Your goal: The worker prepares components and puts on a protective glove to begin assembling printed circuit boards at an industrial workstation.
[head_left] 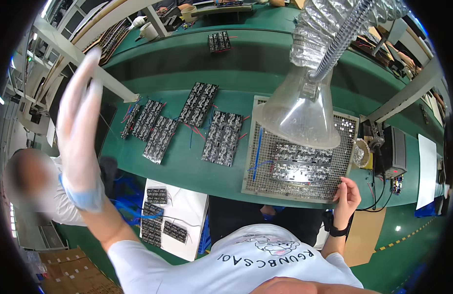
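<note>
My left hand (82, 132), in a white glove with a blue wrist strap, is raised at the left with its fingers stretched out and nothing in them. My bare right hand (349, 197) bends its fingers against the near right rim of a metal mesh tray (250, 183). Two black circuit board panels lie on the tray, a rear panel (302, 153) and a shiny near panel (301, 173). A clear fume hood (300, 105) hangs over them and hides the tray's far part. Beside the tray, at its left, lies a circuit board panel (223, 138) with red wires.
More circuit board panels (160, 139) lie on the green bench (187, 181). Several smaller boards sit on a white board (189, 213) below its front edge. A black box (395, 152) with cables and a yellow container (363, 154) stand right. A person (64, 188) is at the left.
</note>
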The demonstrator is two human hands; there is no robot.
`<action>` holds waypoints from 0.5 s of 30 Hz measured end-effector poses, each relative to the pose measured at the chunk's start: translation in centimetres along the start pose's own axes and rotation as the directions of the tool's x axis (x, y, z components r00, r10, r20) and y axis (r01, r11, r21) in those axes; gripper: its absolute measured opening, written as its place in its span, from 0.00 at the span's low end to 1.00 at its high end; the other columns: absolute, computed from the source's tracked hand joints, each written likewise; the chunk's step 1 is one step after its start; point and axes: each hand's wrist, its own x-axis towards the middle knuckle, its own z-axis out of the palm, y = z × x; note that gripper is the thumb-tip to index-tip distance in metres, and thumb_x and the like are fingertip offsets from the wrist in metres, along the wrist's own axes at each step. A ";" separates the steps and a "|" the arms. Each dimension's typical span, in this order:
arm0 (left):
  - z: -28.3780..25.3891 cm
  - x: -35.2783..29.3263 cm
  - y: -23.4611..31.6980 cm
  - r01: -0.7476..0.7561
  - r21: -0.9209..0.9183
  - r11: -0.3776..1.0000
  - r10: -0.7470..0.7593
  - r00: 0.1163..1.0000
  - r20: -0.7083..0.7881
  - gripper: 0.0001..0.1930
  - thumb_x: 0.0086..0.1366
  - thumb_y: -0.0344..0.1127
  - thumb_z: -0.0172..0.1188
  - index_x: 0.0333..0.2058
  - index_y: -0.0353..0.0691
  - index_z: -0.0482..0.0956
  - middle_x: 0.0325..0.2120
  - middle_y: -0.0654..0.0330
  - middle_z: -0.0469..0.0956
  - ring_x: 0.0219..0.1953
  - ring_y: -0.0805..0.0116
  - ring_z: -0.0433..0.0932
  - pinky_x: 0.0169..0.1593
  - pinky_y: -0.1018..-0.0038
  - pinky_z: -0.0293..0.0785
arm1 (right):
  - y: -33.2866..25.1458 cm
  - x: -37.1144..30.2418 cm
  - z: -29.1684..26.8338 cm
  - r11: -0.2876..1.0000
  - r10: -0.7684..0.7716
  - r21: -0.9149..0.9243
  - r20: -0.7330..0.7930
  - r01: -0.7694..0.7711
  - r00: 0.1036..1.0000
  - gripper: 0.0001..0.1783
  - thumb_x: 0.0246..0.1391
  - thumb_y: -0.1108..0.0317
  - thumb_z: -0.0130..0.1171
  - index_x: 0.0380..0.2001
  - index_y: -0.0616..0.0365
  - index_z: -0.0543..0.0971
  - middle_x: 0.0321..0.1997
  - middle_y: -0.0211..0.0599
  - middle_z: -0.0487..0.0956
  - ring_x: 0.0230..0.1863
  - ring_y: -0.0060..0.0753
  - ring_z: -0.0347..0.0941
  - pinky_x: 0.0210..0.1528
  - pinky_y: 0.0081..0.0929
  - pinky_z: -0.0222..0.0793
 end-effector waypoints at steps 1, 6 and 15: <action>1.0 2.5 -0.5 -0.110 0.017 0.994 0.110 0.993 0.041 0.24 0.67 0.27 0.53 0.62 0.31 0.68 0.61 0.48 0.69 0.64 0.56 0.68 0.67 0.67 0.60 | 0.0 0.1 -0.3 0.998 0.047 0.029 -0.001 -0.047 0.999 0.09 0.64 0.74 0.55 0.45 0.63 0.80 0.28 0.24 0.76 0.20 0.09 0.63 0.21 0.10 0.57; 8.9 14.0 -4.1 -0.130 0.622 0.772 0.228 0.970 -0.080 0.25 0.65 0.54 0.58 0.45 0.35 0.78 0.46 0.49 0.77 0.53 0.54 0.75 0.56 0.63 0.70 | -0.3 0.2 0.9 1.000 0.007 -0.022 0.029 -0.007 1.000 0.08 0.64 0.73 0.55 0.44 0.61 0.80 0.29 0.23 0.76 0.20 0.08 0.64 0.20 0.09 0.59; 19.6 12.3 -9.5 0.013 0.214 0.977 0.140 0.717 -0.683 0.16 0.63 0.53 0.63 0.38 0.46 0.79 0.35 0.53 0.80 0.35 0.50 0.79 0.40 0.57 0.77 | -1.1 0.2 1.1 0.998 0.057 -0.015 -0.048 -0.058 0.997 0.05 0.61 0.77 0.57 0.39 0.65 0.80 0.33 0.27 0.73 0.20 0.09 0.65 0.20 0.09 0.61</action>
